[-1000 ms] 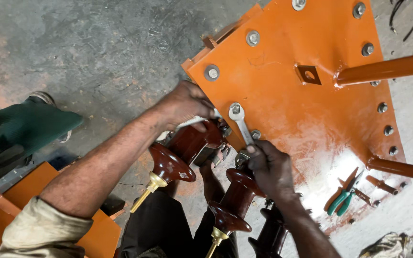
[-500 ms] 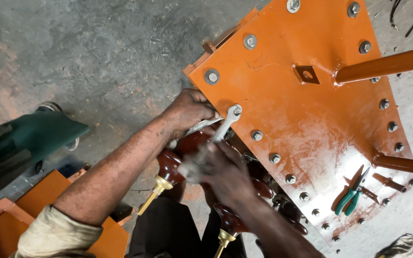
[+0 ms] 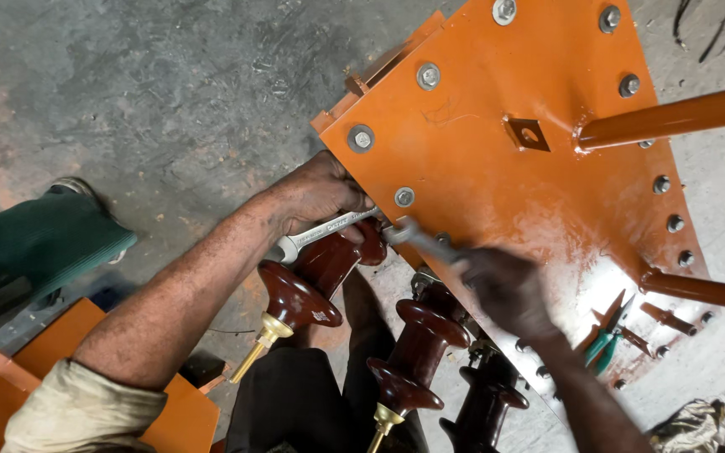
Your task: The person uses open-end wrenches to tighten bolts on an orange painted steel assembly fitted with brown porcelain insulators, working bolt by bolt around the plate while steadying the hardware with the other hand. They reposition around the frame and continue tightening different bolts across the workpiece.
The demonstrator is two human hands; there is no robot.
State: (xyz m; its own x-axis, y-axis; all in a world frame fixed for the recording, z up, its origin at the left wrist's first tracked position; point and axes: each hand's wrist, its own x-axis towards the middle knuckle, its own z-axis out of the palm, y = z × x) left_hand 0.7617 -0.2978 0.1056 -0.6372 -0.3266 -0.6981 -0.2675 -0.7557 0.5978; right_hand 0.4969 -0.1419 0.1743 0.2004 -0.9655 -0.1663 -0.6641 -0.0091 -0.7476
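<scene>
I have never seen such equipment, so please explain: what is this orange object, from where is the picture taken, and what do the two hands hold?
A camera on the worker's head looks down. The big bolted orange steel plate carries three ribbed dark-brown ceramic insulators with brass tips. The left hand holds a silver open-ended wrench at the plate's edge. The right hand, blurred by motion, grips a second silver wrench. Green-handled pliers lie on the plate.

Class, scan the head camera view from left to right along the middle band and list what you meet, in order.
Green-clad leg → left hand holding a spanner → bolt head → right hand, blurred, on a second spanner → green-handled pliers → brown pipe at the orange plate's right edge.
</scene>
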